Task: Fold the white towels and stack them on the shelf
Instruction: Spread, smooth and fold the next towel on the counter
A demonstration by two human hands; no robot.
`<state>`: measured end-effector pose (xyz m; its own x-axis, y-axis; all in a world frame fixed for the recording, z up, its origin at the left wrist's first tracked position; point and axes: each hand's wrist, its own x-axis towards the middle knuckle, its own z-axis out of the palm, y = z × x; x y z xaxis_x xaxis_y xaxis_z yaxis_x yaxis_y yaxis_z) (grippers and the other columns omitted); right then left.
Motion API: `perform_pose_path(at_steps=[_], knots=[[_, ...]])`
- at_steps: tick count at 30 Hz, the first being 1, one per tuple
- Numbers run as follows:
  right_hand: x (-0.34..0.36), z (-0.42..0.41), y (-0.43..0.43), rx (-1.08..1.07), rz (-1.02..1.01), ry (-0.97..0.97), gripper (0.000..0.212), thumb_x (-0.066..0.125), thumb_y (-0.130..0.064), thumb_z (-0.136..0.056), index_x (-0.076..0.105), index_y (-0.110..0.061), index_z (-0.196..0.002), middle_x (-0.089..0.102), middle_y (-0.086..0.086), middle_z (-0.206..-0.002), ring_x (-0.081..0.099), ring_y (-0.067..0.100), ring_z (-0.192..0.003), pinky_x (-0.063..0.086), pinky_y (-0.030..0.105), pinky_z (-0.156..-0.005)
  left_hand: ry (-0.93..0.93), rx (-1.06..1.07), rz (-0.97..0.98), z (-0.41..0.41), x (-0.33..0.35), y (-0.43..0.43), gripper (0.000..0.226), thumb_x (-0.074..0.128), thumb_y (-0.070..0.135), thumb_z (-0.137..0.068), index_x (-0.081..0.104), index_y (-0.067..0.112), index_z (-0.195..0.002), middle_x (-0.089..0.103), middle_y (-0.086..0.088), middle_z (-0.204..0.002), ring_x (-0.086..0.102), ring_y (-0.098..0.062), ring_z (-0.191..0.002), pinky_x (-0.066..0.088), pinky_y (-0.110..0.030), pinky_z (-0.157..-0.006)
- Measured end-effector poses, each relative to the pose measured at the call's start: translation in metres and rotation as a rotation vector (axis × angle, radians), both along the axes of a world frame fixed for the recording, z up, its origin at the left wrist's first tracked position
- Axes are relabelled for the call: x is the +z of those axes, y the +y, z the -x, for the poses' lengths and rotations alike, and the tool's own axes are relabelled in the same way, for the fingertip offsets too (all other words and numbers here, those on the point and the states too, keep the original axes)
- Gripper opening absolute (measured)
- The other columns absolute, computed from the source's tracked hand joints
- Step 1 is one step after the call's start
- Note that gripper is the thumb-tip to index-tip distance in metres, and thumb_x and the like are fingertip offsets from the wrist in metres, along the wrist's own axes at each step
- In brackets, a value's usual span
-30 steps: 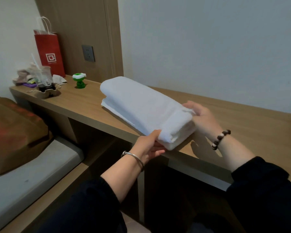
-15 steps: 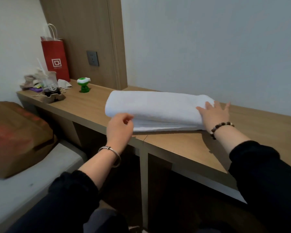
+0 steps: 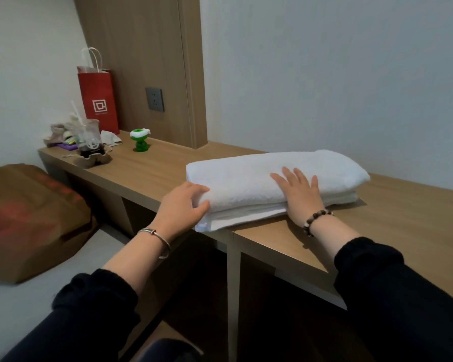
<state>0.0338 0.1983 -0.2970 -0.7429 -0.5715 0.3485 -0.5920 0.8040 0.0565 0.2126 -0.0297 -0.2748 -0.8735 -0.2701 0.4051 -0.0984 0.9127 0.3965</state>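
Observation:
Folded white towels (image 3: 249, 178) lie in a stack on the wooden shelf (image 3: 408, 218), lengthwise along the wall. My left hand (image 3: 183, 207) touches the stack's near left end with relaxed fingers. On the top towel near its front edge, my right hand (image 3: 300, 192) lies flat with the fingers spread. Neither hand grips the cloth. The front left corner of the stack reaches the shelf's front edge.
At the shelf's far left stand a red paper bag (image 3: 98, 100), a plastic cup with a straw (image 3: 88, 138) in a cardboard holder, and a small green object (image 3: 140, 139). A wall socket (image 3: 154, 99) sits on the wood panel. A bed with a brown pillow (image 3: 29, 218) lies lower left.
The towel stack has been turned from slanting across the shelf edge to lying along the wall. My right hand moved from its end onto the top; my left hand went to its left end.

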Motion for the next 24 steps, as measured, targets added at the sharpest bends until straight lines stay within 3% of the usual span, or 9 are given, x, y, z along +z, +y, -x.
perform_pose_path(at_steps=[4, 7, 11, 13, 15, 18, 20, 22, 24], knots=[[0.008, 0.027, 0.009, -0.132, -0.03, -0.121, 0.068, 0.027, -0.001, -0.095, 0.008, -0.035, -0.151, -0.002, 0.0, -0.161, -0.001, 0.027, -0.147, 0.003, 0.059, -0.114, 0.004, -0.163, -0.069, -0.01, 0.004, 0.033, 0.034, 0.053, 0.02, -0.088, 0.06, 0.028, -0.12, 0.058, 0.014, -0.11, 0.052, 0.001, -0.096, 0.044, -0.017, -0.086], [0.011, 0.042, 0.016, -0.168, 0.021, -0.248, 0.062, 0.033, -0.015, -0.099, 0.006, -0.034, -0.151, -0.003, 0.005, -0.16, 0.005, 0.031, -0.146, 0.007, 0.056, -0.115, -0.053, -0.315, -0.185, -0.013, 0.0, 0.061, 0.05, 0.049, 0.009, -0.085, 0.055, 0.031, -0.13, 0.056, 0.018, -0.122, 0.048, 0.011, -0.106, 0.036, -0.001, -0.088], [0.012, 0.043, 0.032, 0.05, 0.566, -0.513, 0.052, 0.045, -0.009, -0.097, 0.034, -0.02, -0.147, 0.023, 0.01, -0.156, 0.027, 0.027, -0.141, 0.024, 0.043, -0.116, -0.225, -0.534, -0.359, -0.013, -0.011, 0.088, 0.071, 0.044, -0.001, -0.083, 0.034, 0.031, -0.145, 0.03, 0.023, -0.148, 0.026, 0.011, -0.133, 0.02, -0.003, -0.105], [0.016, 0.033, 0.037, 0.025, 0.912, -0.653, 0.043, 0.044, -0.001, -0.096, 0.048, -0.012, -0.137, 0.047, 0.013, -0.142, 0.049, 0.024, -0.122, 0.037, 0.039, -0.107, -0.247, -0.582, -0.352, -0.008, -0.014, 0.1, 0.076, 0.043, -0.002, -0.083, 0.026, 0.032, -0.148, 0.021, 0.025, -0.151, 0.019, 0.012, -0.134, 0.016, 0.004, -0.099], [0.019, 0.02, 0.038, -0.07, 1.16, -0.771, 0.033, 0.048, -0.005, -0.094, 0.056, -0.006, -0.127, 0.063, 0.012, -0.118, 0.058, 0.02, -0.096, 0.048, 0.035, -0.09, -0.252, -0.609, -0.331, 0.001, -0.013, 0.112, 0.078, 0.044, -0.002, -0.083, 0.022, 0.032, -0.15, 0.017, 0.024, -0.153, 0.017, 0.011, -0.134, 0.019, 0.007, -0.093], [0.023, -0.002, 0.038, -0.175, 1.132, -0.819, 0.031, 0.059, -0.031, -0.091, 0.066, -0.002, -0.1, 0.066, 0.0, -0.077, 0.061, 0.014, -0.067, 0.047, 0.022, -0.058, -0.24, -0.647, -0.272, 0.015, -0.012, 0.13, 0.078, 0.046, -0.001, -0.085, 0.019, 0.029, -0.151, 0.016, 0.016, -0.156, 0.017, 0.006, -0.135, 0.016, 0.006, -0.095], [0.024, -0.01, 0.043, -0.234, 1.011, -0.876, 0.036, 0.063, -0.045, -0.086, 0.062, -0.009, -0.092, 0.062, -0.006, -0.073, 0.058, 0.009, -0.063, 0.043, 0.019, -0.047, -0.084, -0.596, -0.271, 0.014, -0.012, 0.136, 0.066, 0.049, 0.0, -0.085, 0.036, 0.024, -0.145, 0.034, 0.007, -0.151, 0.031, -0.001, -0.134, 0.025, -0.009, -0.108], [0.025, -0.012, 0.048, -0.277, 0.898, -0.933, 0.048, 0.065, -0.055, -0.081, 0.057, -0.012, -0.1, 0.06, -0.001, -0.084, 0.056, 0.013, -0.072, 0.041, 0.023, -0.049, 0.278, -0.451, -0.172, 0.011, -0.011, 0.129, 0.048, 0.052, 0.006, -0.083, 0.055, 0.014, -0.13, 0.054, -0.002, -0.135, 0.048, -0.008, -0.123, 0.041, -0.028, -0.106], [0.025, -0.012, 0.052, -0.307, 0.841, -0.944, 0.06, 0.067, -0.061, -0.076, 0.057, -0.01, -0.107, 0.061, 0.004, -0.096, 0.057, 0.018, -0.079, 0.044, 0.025, -0.053, 0.544, -0.261, -0.064, 0.014, -0.016, 0.11, 0.047, 0.056, 0.017, -0.082, 0.055, 0.008, -0.128, 0.054, -0.009, -0.131, 0.045, -0.01, -0.121, 0.039, -0.025, -0.105]])
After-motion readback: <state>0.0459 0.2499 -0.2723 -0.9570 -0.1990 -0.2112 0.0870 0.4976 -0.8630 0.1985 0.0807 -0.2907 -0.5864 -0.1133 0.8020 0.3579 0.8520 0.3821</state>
